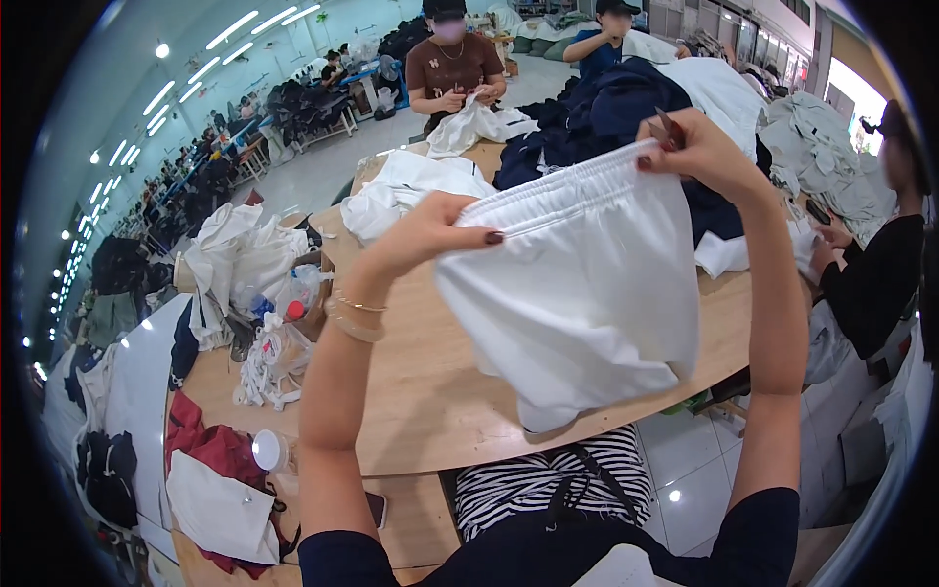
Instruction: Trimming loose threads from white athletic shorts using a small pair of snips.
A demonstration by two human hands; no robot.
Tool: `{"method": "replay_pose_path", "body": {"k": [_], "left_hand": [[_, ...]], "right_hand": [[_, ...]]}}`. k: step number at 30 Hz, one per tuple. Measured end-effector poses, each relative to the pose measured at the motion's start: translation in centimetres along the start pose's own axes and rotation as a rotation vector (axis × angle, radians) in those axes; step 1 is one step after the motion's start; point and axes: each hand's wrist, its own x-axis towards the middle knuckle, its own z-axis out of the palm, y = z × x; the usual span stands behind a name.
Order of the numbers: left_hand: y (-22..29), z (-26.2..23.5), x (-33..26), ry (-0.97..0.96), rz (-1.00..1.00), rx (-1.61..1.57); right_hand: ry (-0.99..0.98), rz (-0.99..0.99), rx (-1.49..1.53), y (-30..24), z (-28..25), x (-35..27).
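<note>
White elastic-waist shorts [577,293]: held up before you, above the near part of the wooden table [406,391].
Waistband [558,203]: uppermost, its long axis running left to right and rising toward your right; the legs hang down toward the table's near edge.
Your left hand [430,230]: closed in a pinch on the waistband's left end.
Your right hand [702,152]: pinching the opposite end, thread snips [669,129] also in its grip.
Beyond: heaped navy garments [597,117]; a co-worker [455,68] handling white cloth [474,127].
</note>
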Motion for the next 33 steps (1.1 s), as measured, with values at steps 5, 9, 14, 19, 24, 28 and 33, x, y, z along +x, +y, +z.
{"method": "replay_pose_path", "body": {"k": [5, 9, 14, 19, 24, 28, 33], "left_hand": [[3.7, 0.9, -5.3, -0.155, -0.108, 0.054], [2.5, 0.7, -9.7, -0.136, -0.241, 0.205], [-6.9, 4.3, -11.7, -0.072, -0.424, 0.151], [-17.0, 11.9, -11.4, 0.239, -0.269, 0.687], [-14.4, 19.4, -7.6, 0.665, -0.214, 0.383], [-16.8, 24.5, -4.8, 0.711, -0.166, 0.346], [-20.2, 25.1, -4.5, 0.764, -0.432, 0.232]], "right_hand": [[-0.247, 0.023, 0.05, 0.6, -1.2, -5.3], [-0.369, 0.133, 0.235, 2.3, -0.9, -9.1], [-0.306, 0.369, 0.343, 10.9, 8.3, -10.1], [-0.023, 0.326, 0.034, 17.1, 21.1, -11.5], [0.334, 0.412, 0.614, 10.6, 25.5, -12.6], [0.315, 0.546, 0.942, 12.3, 29.4, -12.8], [0.449, 0.572, 1.097, 17.1, 31.2, -15.3]]}}
